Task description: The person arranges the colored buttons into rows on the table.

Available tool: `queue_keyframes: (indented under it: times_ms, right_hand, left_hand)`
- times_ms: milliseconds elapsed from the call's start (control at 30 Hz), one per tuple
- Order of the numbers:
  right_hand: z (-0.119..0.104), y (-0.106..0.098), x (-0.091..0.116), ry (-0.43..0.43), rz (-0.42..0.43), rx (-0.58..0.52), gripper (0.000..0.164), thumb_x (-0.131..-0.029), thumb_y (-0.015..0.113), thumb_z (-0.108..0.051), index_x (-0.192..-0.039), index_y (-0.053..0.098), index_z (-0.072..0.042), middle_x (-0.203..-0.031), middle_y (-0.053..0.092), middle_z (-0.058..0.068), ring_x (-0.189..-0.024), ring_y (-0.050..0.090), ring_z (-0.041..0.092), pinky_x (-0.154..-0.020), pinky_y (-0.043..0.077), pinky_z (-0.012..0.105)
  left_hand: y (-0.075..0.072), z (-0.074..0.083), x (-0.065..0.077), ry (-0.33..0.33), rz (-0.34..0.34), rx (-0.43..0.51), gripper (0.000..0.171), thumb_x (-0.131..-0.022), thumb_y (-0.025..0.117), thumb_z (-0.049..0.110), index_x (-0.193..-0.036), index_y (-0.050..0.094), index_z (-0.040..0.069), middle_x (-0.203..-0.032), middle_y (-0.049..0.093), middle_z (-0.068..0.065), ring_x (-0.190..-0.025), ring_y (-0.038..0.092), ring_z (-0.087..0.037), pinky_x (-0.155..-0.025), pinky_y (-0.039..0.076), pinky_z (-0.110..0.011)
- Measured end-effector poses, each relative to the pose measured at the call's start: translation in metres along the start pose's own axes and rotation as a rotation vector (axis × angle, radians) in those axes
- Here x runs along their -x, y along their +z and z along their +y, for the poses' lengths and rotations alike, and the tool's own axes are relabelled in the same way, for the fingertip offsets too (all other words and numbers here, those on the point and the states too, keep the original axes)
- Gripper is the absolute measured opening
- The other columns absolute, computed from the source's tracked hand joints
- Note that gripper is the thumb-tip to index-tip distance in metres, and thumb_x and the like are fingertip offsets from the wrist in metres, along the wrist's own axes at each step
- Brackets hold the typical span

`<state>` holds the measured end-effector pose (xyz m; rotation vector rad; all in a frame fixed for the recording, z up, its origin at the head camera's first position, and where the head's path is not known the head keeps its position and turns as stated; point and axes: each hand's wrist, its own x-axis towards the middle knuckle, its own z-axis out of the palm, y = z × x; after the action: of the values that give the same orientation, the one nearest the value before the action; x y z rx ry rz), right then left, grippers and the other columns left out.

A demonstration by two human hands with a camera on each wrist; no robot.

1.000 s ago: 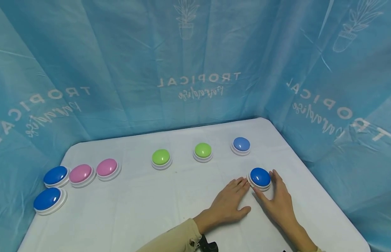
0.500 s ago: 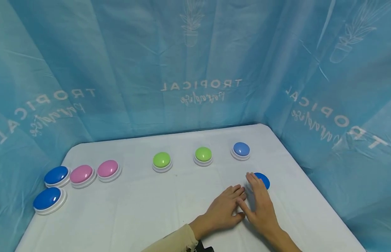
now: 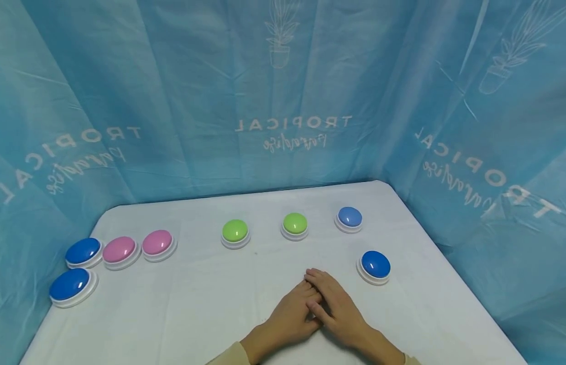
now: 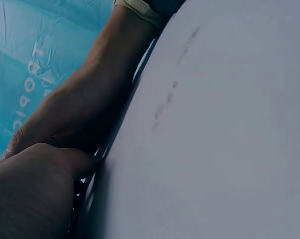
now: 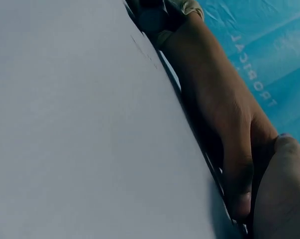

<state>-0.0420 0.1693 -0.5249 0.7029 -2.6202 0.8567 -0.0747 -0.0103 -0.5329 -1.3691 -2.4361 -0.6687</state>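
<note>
In the head view my left hand (image 3: 287, 315) rests on the white table at front centre, palm down. Over its fingertips lie the fingers of my right hand (image 3: 341, 310), so part of the left fingers is hidden. Neither hand holds a thing. The nearest item is a dark blue push button (image 3: 376, 264) on a white base, to the right and beyond the right hand, apart from it. In the left wrist view the left hand (image 4: 33, 186) touches the right one, and the right wrist view shows the right hand (image 5: 284, 191) against the left.
Along the far side stand a lighter blue button (image 3: 349, 217) and two green buttons (image 3: 295, 223). To the left are two pink buttons (image 3: 157, 242) and two dark blue buttons (image 3: 70, 284). A blue printed curtain (image 3: 196, 126) surrounds the white-covered table (image 3: 187, 304).
My right hand has left the dark blue button and moved left onto my left hand. The left hand has also drawn back to the left, away from the button.
</note>
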Motion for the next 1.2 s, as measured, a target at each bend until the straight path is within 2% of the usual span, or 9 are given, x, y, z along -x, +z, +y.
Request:
queue_keyframes:
  times_ms: [167, 300, 500, 800, 933, 1067, 1200]
  right_hand:
    - [-0.015, 0.017, -0.013, -0.052, -0.041, -0.016, 0.050, -0.105, 0.061, -0.029, -0.151, 0.056, -0.010, -0.159, 0.053, 0.009, -0.150, 0.047, 0.034, -0.129, 0.029, 0.041]
    - [-0.025, 0.030, -0.019, -0.101, -0.081, -0.011, 0.052, -0.107, 0.058, -0.032, -0.153, 0.052, -0.009, -0.160, 0.051, 0.010, -0.151, 0.045, 0.033, -0.127, 0.032, 0.049]
    - [-0.040, 0.045, -0.028, -0.091, -0.170, -0.026, 0.061, -0.109, 0.053, -0.044, -0.160, 0.043, -0.012, -0.166, 0.043, 0.006, -0.157, 0.037, 0.028, -0.126, 0.035, 0.051]
    - [-0.064, 0.070, -0.050, -0.187, -0.179, 0.001, 0.059, -0.111, 0.046, -0.045, -0.157, 0.044, -0.008, -0.164, 0.045, 0.009, -0.153, 0.042, 0.030, -0.123, 0.041, 0.050]
    - [-0.077, 0.082, -0.064, -0.209, -0.210, -0.015, 0.060, -0.113, 0.043, -0.045, -0.159, 0.042, -0.006, -0.165, 0.042, 0.011, -0.154, 0.042, 0.030, -0.123, 0.041, 0.048]
    - [-0.088, 0.092, -0.074, -0.220, -0.243, -0.047, 0.061, -0.113, 0.041, -0.045, -0.160, 0.040, -0.005, -0.166, 0.041, 0.013, -0.155, 0.040, 0.030, -0.124, 0.040, 0.047]
    - [-0.096, 0.102, -0.082, -0.229, -0.255, -0.064, 0.061, -0.113, 0.039, -0.045, -0.160, 0.040, -0.005, -0.167, 0.041, 0.013, -0.156, 0.039, 0.028, -0.125, 0.039, 0.045]
  left_hand:
    - [-0.013, -0.010, 0.024, -0.059, 0.022, 0.057, 0.043, -0.089, 0.076, 0.027, -0.129, 0.069, 0.011, -0.137, 0.070, -0.003, -0.138, 0.059, -0.022, -0.118, 0.047, -0.041]
    - [-0.022, -0.020, 0.042, -0.097, 0.038, 0.133, 0.033, -0.090, 0.077, 0.024, -0.121, 0.071, 0.014, -0.133, 0.072, 0.001, -0.133, 0.062, -0.020, -0.114, 0.051, -0.043]
    - [-0.036, -0.035, 0.065, -0.144, 0.077, 0.233, 0.024, -0.095, 0.076, 0.018, -0.118, 0.075, 0.014, -0.131, 0.073, 0.002, -0.131, 0.065, -0.022, -0.108, 0.056, -0.047]
    - [-0.055, -0.053, 0.098, -0.196, 0.154, 0.220, 0.028, -0.090, 0.078, 0.010, -0.117, 0.076, 0.019, -0.132, 0.072, 0.005, -0.127, 0.067, -0.022, -0.103, 0.059, -0.047]
    - [-0.067, -0.062, 0.114, -0.225, 0.219, 0.227, 0.037, -0.089, 0.080, 0.006, -0.123, 0.076, 0.022, -0.135, 0.071, 0.007, -0.130, 0.067, -0.025, -0.111, 0.054, -0.033]
    - [-0.075, -0.067, 0.127, -0.271, 0.268, 0.240, 0.039, -0.088, 0.080, 0.003, -0.123, 0.078, 0.019, -0.134, 0.072, 0.002, -0.128, 0.068, -0.030, -0.116, 0.040, -0.014]
    - [-0.081, -0.072, 0.138, -0.291, 0.295, 0.227, 0.039, -0.087, 0.080, 0.000, -0.122, 0.078, 0.018, -0.133, 0.073, 0.000, -0.125, 0.069, -0.032, -0.114, 0.035, -0.007]
